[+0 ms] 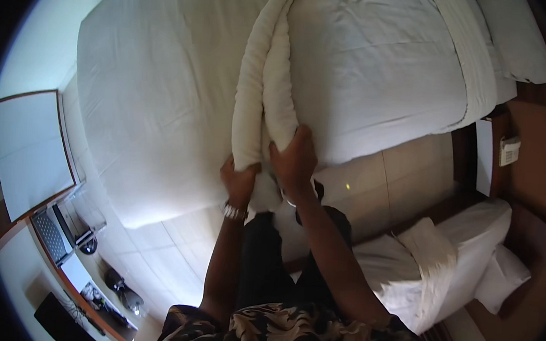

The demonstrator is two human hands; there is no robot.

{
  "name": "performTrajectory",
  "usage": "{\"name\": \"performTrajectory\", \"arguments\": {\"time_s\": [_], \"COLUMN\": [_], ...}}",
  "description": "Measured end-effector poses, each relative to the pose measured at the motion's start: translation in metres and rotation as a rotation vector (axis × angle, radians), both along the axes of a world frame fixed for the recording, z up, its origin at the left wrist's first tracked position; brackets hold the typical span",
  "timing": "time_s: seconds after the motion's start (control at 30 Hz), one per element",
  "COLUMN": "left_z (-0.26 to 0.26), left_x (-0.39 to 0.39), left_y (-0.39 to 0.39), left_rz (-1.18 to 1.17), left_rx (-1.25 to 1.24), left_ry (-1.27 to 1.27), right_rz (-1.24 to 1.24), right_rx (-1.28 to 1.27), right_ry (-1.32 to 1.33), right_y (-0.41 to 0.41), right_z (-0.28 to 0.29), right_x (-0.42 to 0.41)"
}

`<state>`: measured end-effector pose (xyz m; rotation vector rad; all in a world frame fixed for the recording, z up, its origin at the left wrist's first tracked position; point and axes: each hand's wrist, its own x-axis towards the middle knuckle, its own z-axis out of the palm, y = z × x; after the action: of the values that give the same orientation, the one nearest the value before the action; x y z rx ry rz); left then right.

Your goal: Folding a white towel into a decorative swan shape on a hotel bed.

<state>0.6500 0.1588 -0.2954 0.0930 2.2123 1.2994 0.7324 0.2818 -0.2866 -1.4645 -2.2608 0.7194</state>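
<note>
Two long rolls of a white towel lie side by side across a bed with a white sheet. They meet in a point at the far end, at the top of the view. My left hand grips the near end of the left roll; a metal-band watch is on that wrist. My right hand holds the near end of the right roll, fingers curled over it. Both hands are at the bed's near edge, a little apart. Cloth hangs between and below them, partly hidden by my right hand.
A second bed with a pillow stands at lower right. A telephone is by the bedside at right. Pillows lie at the big bed's upper right. At lower left are a dark flat screen and a shelf with items. Tiled floor shows between the beds.
</note>
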Motion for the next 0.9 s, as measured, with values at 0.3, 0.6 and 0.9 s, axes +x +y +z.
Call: {"name": "performTrajectory", "arguments": {"time_s": [0.3,0.6,0.9], "left_z": [-0.018,-0.01,0.0], "left_x": [0.004,0.018,0.006], "left_y": [-0.019,-0.028,-0.051], "left_rz": [-0.045,-0.154,-0.271], "left_rx": [0.119,0.366,0.473], "left_ry": [0.021,0.174,0.082], "right_rz": [-0.058,-0.051,0.292], "right_rx": [0.286,0.553,-0.103], "right_ry": [0.234,0.55,0.653], "right_y": [-0.038,-0.053,-0.036], "right_z": [-0.051,-0.056,-0.02], "right_x": [0.004,0.026,0.116]}}
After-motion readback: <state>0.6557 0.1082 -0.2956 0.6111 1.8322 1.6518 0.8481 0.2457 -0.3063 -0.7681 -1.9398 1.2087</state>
